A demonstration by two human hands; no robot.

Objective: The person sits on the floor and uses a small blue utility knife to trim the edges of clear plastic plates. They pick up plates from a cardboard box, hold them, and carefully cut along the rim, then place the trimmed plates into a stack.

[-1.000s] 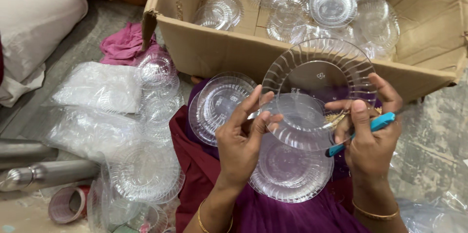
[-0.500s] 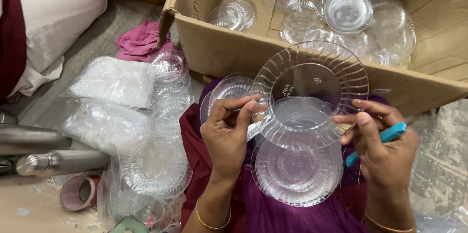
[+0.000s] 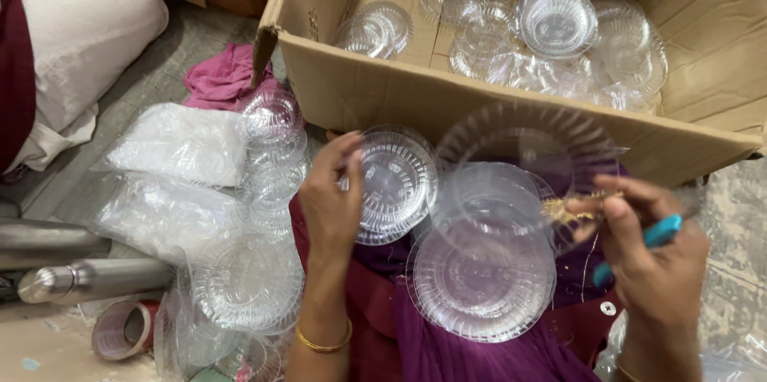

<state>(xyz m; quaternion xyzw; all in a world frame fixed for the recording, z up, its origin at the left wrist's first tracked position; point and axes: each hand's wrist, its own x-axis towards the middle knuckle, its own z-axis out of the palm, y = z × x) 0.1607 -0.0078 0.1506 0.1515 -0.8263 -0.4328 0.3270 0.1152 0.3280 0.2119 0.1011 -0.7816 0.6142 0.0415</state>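
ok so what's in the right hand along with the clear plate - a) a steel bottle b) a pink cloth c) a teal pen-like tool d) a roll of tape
c: the right hand grips the rim of the clear plate with a slim teal tool tucked between its fingers; the steel bottle, tape roll and pink cloth lie off to the left.
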